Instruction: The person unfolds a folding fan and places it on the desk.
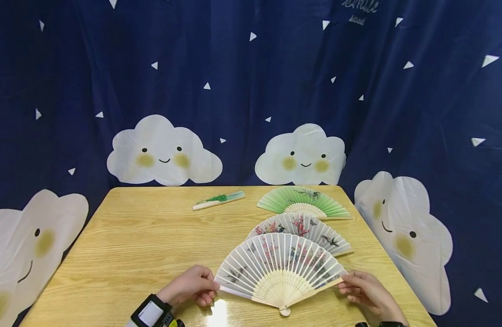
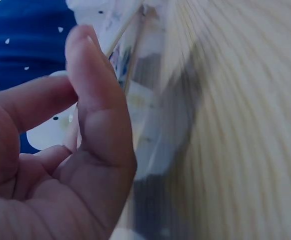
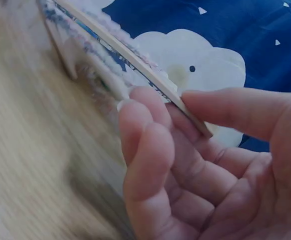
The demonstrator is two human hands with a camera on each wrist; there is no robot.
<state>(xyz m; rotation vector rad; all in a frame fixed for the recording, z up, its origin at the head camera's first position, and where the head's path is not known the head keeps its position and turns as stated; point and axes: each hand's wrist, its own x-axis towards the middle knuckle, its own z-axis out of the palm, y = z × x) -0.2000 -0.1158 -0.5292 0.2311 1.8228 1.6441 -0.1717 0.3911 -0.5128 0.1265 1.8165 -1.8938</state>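
Note:
A white folding fan [image 1: 281, 268] with pale ribs and printed blossoms is spread wide near the table's front, its pivot toward me. My left hand [image 1: 195, 285] pinches its left end rib between thumb and fingers. At the opposite end, my right hand [image 1: 367, 290] pinches the right guard. In the right wrist view the guard stick [image 3: 135, 62] lies between thumb and fingers. The left wrist view shows the left thumb and fingers [image 2: 93, 90] at the fan's edge, part of which they hide. Just behind it, a second open white fan [image 1: 312, 227] is partly covered.
An open green fan [image 1: 304, 200] lies at the back right. Left of it is a folded fan [image 1: 218, 200] with a green tassel. They lie on a wooden table [image 1: 132, 236]. A dark blue curtain [image 1: 234, 68] with white clouds surrounds the table's sides and back.

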